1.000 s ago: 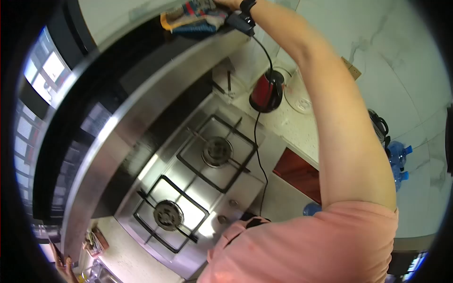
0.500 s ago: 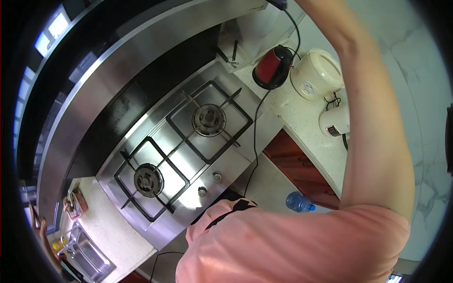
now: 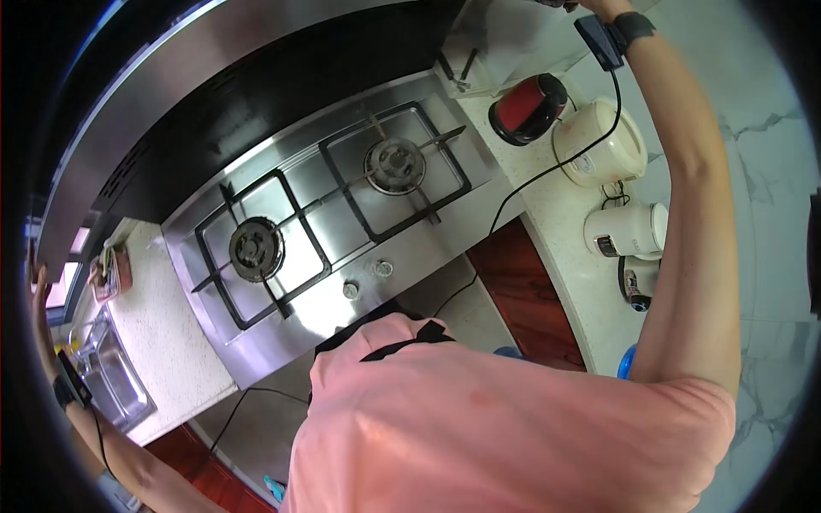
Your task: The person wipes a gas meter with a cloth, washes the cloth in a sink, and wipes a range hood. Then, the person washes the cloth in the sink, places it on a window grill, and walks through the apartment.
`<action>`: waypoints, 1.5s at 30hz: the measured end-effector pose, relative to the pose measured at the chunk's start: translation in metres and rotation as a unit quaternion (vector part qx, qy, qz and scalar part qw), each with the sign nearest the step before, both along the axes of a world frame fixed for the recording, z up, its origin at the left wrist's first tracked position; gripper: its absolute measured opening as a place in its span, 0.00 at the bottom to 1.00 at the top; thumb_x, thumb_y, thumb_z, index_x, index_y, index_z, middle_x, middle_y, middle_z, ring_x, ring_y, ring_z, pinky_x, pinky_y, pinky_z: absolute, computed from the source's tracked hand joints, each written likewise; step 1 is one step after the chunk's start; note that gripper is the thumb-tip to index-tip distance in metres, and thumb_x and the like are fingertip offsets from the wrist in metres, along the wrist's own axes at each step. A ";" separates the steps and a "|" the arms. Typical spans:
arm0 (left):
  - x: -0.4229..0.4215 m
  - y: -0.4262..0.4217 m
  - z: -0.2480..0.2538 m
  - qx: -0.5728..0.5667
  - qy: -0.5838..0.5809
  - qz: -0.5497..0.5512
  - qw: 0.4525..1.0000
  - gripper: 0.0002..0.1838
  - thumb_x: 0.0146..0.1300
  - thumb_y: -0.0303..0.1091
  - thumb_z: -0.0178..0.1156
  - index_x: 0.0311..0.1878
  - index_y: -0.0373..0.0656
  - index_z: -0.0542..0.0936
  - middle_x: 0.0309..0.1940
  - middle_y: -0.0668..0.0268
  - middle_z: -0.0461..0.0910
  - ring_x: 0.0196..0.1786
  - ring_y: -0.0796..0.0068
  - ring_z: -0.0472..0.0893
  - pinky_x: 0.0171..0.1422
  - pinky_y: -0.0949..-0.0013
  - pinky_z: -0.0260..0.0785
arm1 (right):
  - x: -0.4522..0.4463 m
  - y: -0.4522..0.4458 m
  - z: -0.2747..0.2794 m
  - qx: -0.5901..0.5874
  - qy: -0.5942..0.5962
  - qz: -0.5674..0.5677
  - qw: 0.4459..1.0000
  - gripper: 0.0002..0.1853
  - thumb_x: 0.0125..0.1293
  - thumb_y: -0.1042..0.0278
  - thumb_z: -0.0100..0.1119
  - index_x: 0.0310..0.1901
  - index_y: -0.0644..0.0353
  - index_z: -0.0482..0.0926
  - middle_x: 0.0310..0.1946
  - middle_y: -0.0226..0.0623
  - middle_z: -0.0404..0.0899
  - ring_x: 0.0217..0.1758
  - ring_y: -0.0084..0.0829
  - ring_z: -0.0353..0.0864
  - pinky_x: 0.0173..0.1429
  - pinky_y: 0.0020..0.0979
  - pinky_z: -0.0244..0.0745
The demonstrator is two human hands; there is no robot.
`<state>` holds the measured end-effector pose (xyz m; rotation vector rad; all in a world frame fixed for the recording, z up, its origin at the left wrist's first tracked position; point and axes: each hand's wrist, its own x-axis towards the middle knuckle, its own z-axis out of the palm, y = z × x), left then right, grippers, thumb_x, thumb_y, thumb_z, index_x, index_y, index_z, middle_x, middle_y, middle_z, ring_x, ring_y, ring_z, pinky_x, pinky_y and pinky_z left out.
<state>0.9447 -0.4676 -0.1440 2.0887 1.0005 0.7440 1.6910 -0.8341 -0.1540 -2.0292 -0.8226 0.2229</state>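
Observation:
Both my arms are raised towards the range hood (image 3: pixel 197 51) above the stove. At the far left of the head view, my left hand (image 3: pixel 39 286) is beside the hood's left end; whether it touches is unclear, and its fingers are too small to read. My right hand (image 3: pixel 605 7) is at the top edge, near the hood's right end, with its fingers mostly cut off. A dark cabled device (image 3: pixel 600 43) sits at my right wrist, and a similar device (image 3: pixel 73 379) is at my left wrist. Below lies the steel gas stove (image 3: pixel 329 295) with two burners.
To the right, a red kettle (image 3: pixel 526 109), a cream rice cooker (image 3: pixel 590 162) and a white appliance (image 3: pixel 624 231) stand on the counter (image 3: pixel 560 227). On the left are a sink (image 3: pixel 120 376) and a small basket (image 3: pixel 111 278). A black cable (image 3: pixel 505 201) crosses the stove's right side.
My view has shifted, so the stove appears higher. More of my left arm now shows at the left edge. My right hand and wrist have come into view at the top.

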 end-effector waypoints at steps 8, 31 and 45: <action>-0.060 0.105 -0.044 0.032 0.058 0.067 0.996 0.31 0.61 0.44 0.58 0.67 0.57 0.61 0.59 0.67 0.68 0.54 0.77 0.70 0.47 0.76 0.66 | -0.085 0.039 -0.064 0.286 0.316 -0.014 0.904 0.13 0.64 0.71 0.34 0.30 0.50 0.72 0.19 0.28 0.71 0.17 0.24 0.68 0.20 0.32 0.68; -0.092 -0.107 -0.133 -0.160 -0.078 0.190 0.966 0.24 0.61 0.37 0.58 0.58 0.38 0.68 0.49 0.58 0.75 0.53 0.69 0.76 0.50 0.69 0.71 | -0.301 0.193 -0.116 0.397 0.432 0.136 0.798 0.11 0.63 0.63 0.40 0.34 0.55 0.73 0.27 0.35 0.74 0.27 0.36 0.73 0.32 0.36 0.71; -0.279 -0.208 -0.200 -0.136 -0.232 0.324 0.907 0.21 0.56 0.22 0.54 0.14 0.49 0.56 0.13 0.74 0.57 0.17 0.84 0.60 0.23 0.76 0.57 | -0.537 0.278 -0.097 0.326 0.414 0.138 0.838 0.10 0.61 0.74 0.39 0.39 0.52 0.72 0.36 0.33 0.75 0.41 0.34 0.76 0.46 0.47 0.73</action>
